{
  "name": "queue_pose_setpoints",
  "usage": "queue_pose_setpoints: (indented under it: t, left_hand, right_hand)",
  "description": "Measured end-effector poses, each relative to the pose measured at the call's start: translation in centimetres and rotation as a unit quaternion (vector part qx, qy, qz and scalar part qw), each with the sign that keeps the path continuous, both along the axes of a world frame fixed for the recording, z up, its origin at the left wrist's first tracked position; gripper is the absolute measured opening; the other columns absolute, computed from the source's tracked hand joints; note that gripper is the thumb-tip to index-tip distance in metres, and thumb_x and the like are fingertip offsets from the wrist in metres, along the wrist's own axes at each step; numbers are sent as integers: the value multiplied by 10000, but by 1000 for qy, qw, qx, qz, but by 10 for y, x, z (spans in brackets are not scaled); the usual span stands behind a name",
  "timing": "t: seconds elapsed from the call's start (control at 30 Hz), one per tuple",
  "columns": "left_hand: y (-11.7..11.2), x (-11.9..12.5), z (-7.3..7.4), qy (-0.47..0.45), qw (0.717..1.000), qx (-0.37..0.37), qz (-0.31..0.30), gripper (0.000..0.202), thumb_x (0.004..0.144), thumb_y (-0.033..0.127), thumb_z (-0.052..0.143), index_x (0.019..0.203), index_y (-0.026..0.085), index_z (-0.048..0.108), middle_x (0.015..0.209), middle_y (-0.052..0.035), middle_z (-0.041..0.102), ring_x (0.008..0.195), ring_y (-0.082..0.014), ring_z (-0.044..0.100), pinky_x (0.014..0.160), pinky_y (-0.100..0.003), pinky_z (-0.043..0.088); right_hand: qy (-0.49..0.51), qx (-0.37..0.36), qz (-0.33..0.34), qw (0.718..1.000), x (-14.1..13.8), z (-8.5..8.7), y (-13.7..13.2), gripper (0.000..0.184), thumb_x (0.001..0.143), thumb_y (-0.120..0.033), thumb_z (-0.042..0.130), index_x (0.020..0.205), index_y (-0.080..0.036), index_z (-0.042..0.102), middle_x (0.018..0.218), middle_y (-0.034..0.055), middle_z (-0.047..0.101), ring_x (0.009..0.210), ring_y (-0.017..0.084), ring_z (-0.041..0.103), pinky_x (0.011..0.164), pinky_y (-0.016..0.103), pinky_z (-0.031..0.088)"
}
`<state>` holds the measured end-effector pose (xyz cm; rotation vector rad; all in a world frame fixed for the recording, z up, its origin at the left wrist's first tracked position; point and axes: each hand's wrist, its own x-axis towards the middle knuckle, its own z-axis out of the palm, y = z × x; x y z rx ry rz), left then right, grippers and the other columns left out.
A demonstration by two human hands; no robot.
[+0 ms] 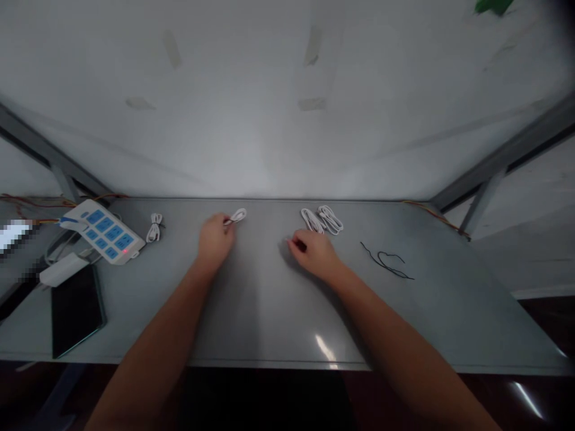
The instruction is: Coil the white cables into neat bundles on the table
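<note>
My left hand (216, 240) is closed on a coiled white cable (239, 214), whose loop sticks out past the fingertips over the grey table. A thin dark tie shows across the cable at the fingers. My right hand (314, 251) is curled just above the table, thumb and fingertips drawn together; whether anything sits between them I cannot make out. Right behind it lie two more coiled white cables, one (311, 219) partly covered by the hand and the other (331, 220) beside it. Several thin black twist ties (389, 266) lie to the right.
A white cable bundle (155, 227), bound in its middle, lies at the left next to a power strip (106, 232) with blue sockets and a red light. A white adapter (63, 269) and a dark tablet (77, 310) are nearer me. A pale wall (251, 120) rises behind the table.
</note>
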<state>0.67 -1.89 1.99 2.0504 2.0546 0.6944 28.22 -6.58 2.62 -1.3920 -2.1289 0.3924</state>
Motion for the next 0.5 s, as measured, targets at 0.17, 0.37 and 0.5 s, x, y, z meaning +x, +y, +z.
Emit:
queue_pose_setpoints:
  t: [0.17, 0.37, 0.5]
  left_hand:
    - [-21, 50, -3, -140, 976, 54, -156, 213, 965, 332, 575, 1080, 203, 700, 1092, -111, 722, 1021, -258, 659, 940, -370, 488]
    - [-34, 61, 5, -186, 933, 33, -306, 197, 991, 350, 574, 1032, 208, 705, 1045, -90, 647, 1013, -232, 617, 956, -362, 491]
    - [-35, 61, 3, -248, 924, 10, -291, 157, 980, 336, 595, 1043, 213, 669, 1054, -75, 666, 1021, -223, 629, 959, -361, 496]
  right_hand:
    - [109, 11, 39, 993, -22, -13, -2, 242, 928, -271, 622, 1153, -188, 596, 1063, 92, 672, 845, 194, 630, 761, 323, 511]
    - [130, 62, 15, 990, -18, -4, 0, 218, 996, -275, 536, 1171, -225, 656, 1246, 141, 623, 1157, 271, 605, 945, 441, 534]
    - [113, 43, 32, 992, -13, 1, 1, 194, 993, -273, 559, 984, -228, 748, 923, 78, 688, 925, 236, 645, 868, 394, 532]
